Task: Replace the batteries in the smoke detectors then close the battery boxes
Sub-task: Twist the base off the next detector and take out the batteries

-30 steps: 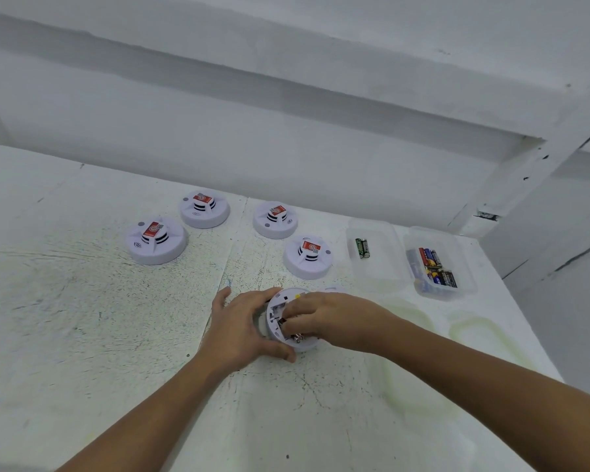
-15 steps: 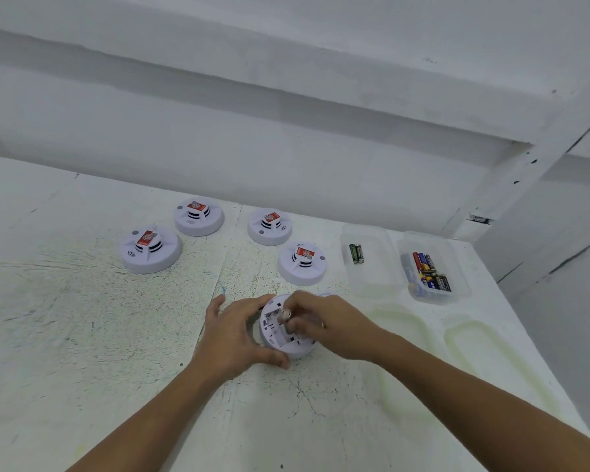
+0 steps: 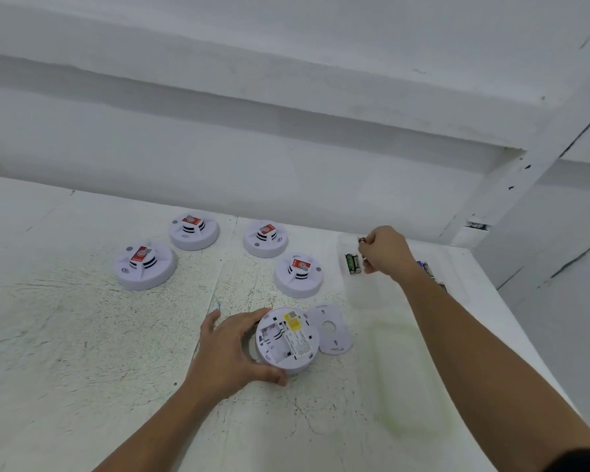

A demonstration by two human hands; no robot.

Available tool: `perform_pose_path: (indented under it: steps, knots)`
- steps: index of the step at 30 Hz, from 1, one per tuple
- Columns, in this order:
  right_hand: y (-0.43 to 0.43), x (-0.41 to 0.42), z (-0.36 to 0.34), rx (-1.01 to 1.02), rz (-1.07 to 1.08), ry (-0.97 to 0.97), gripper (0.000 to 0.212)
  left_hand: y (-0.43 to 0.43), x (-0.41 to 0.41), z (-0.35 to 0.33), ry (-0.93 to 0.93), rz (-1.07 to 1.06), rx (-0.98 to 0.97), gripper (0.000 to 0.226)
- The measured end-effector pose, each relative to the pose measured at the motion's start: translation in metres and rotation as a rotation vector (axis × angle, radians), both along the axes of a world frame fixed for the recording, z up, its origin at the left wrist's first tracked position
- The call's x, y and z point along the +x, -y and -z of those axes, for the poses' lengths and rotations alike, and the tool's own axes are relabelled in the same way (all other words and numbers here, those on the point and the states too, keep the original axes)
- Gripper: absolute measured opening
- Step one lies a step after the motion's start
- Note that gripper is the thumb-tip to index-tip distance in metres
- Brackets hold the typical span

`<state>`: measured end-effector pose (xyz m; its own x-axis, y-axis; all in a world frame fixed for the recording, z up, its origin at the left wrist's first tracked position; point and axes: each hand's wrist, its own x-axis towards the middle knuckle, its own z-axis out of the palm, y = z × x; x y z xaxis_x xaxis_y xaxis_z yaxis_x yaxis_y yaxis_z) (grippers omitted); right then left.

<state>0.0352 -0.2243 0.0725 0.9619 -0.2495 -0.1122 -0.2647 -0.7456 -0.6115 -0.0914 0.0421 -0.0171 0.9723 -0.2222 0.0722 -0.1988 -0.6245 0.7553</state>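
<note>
White table (image 3: pixel 65 352), L to R. Four face-up smoke detectors w/ red stickers, all apart: left detector (image 3: pixel 145 265), far-left detector (image 3: pixel 194 230), far-mid detector (image 3: pixel 265 238), mid detector (image 3: pixel 298 274). Nearer, L hand (image 3: pixel 232 352) grips the overturned detector (image 3: pixel 288 338) by its left rim, thumb & fingers curled round it; open batt. bay faces up. Back cover (image 3: pixel 332 330) lies flat just right of it. Further right & far, clear box (image 3: pixel 361 294) holds green batteries (image 3: pixel 353 263). R hand (image 3: pixel 384 250) is over that box, fingers curled, pinching a small item, prob. a battery (image 3: pixel 361 240). Mixed batteries (image 3: pixel 426 267) show just past the R forearm.
</note>
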Motion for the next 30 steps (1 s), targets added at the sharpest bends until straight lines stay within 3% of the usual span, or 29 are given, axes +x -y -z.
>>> perform_pose_path:
  steps: [3,9,11,15,18,22,25,29,30]
  knots:
    - [-0.001,0.010,0.007,-0.376,-0.044,-0.027,0.037,0.001,0.000,-0.001,0.007,0.000,0.006,0.087]
    - [-0.013,0.017,0.020,-0.580,-0.058,-0.040,0.033,-0.001,0.002,0.003,0.006,-0.002,0.022,0.087]
    - [-0.013,0.018,0.025,-0.566,-0.048,-0.051,0.018,-0.001,0.002,0.003,0.008,-0.001,0.023,0.088]
    - [-0.010,0.020,0.034,-0.525,-0.029,-0.085,0.024,-0.001,0.003,0.004,0.012,0.002,0.022,0.088]
    - [-0.007,0.023,0.036,-0.475,-0.013,-0.081,0.015,-0.001,0.004,0.006,0.012,-0.009,0.017,0.088]
    - [-0.002,0.027,0.034,-0.419,0.005,-0.056,0.035,-0.001,0.004,0.006,0.015,-0.011,0.015,0.087]
    - [0.007,0.032,0.029,-0.355,0.000,-0.034,0.039,-0.001,0.004,0.006,0.014,-0.010,0.026,0.088]
    - [0.025,0.035,0.016,-0.100,0.088,0.051,0.016,0.000,0.003,0.005,0.018,-0.013,0.021,0.086]
    - [0.030,0.034,0.012,-0.030,0.122,0.072,0.019,0.000,0.002,0.004,0.019,-0.013,0.015,0.085]
